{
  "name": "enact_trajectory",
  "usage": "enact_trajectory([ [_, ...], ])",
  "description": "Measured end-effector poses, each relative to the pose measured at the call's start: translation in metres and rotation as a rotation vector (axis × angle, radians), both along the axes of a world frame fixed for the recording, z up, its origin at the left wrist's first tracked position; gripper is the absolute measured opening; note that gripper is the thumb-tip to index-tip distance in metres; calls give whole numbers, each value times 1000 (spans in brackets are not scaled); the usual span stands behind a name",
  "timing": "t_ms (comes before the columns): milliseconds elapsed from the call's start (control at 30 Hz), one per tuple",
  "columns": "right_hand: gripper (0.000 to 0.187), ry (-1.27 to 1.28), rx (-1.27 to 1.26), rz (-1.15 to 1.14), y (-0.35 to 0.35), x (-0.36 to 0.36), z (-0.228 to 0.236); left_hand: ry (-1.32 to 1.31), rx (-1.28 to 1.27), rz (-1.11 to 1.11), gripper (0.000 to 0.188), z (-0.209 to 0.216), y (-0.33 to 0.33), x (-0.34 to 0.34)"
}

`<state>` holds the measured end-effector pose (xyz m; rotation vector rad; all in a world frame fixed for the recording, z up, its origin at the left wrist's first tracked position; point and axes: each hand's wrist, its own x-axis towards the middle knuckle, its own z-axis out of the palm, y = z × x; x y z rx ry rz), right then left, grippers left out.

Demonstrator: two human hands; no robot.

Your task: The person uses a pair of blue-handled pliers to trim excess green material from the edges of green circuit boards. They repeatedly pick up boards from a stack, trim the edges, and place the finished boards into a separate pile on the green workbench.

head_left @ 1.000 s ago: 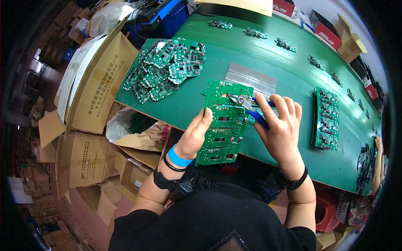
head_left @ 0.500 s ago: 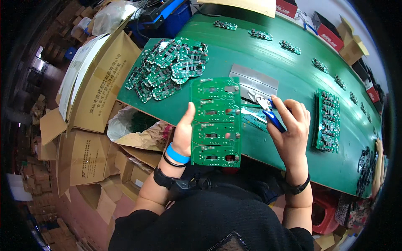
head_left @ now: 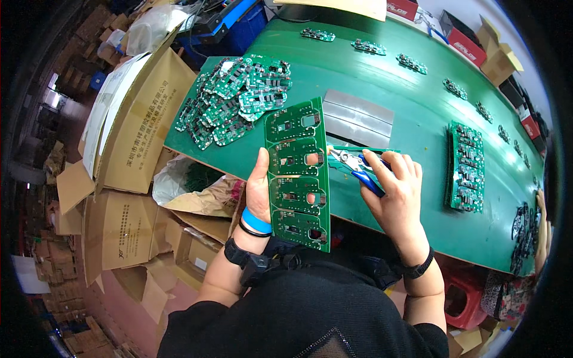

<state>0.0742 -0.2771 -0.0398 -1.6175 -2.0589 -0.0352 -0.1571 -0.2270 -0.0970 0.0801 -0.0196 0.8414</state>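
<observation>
Upright in my left hand (head_left: 258,190) is a green circuit board panel (head_left: 296,185), several joined sections long. My thumb lies along its left edge, and the other fingers are behind it, partly showing through its cut-outs. My right hand (head_left: 395,194) is closed round the blue handles of small cutting pliers (head_left: 365,179). Their metal jaws are close to the panel's right edge; whether they touch it I cannot tell. A thin green strip (head_left: 373,149) runs by the jaws. Beyond them, a grey metal plate (head_left: 358,116) lies on the green table (head_left: 412,101).
A heap of separated boards (head_left: 233,98) covers the table's left corner. Stacked panels (head_left: 467,167) stand to the right, and single boards (head_left: 412,63) line the far side. Open cardboard boxes (head_left: 149,119) crowd the left. Another person's arm (head_left: 541,230) shows at the right edge.
The pliers and my right hand have moved left to the panel's right edge. The panel has turned and tilted slightly in my left hand.
</observation>
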Motion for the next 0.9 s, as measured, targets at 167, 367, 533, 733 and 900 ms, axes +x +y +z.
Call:
enact_trajectory([
  [167, 58, 63, -4, -67, -4, 8, 5, 204, -85, 80, 77, 23, -1, 2],
  [367, 64, 4, -24, 48, -7, -2, 18, 421, 70, 11, 78, 23, 1, 7],
  [533, 62, -34, -14, 41, -3, -15, 16, 689, 203, 61, 75, 36, -3, 13],
  [733, 67, -94, 13, 56, 0, -15, 15, 628, 254, 104, 61, 38, -4, 15],
  [900, 70, -130, -7, 48, -1, -15, 19, 670, 299, 121, 61, 36, -4, 15],
])
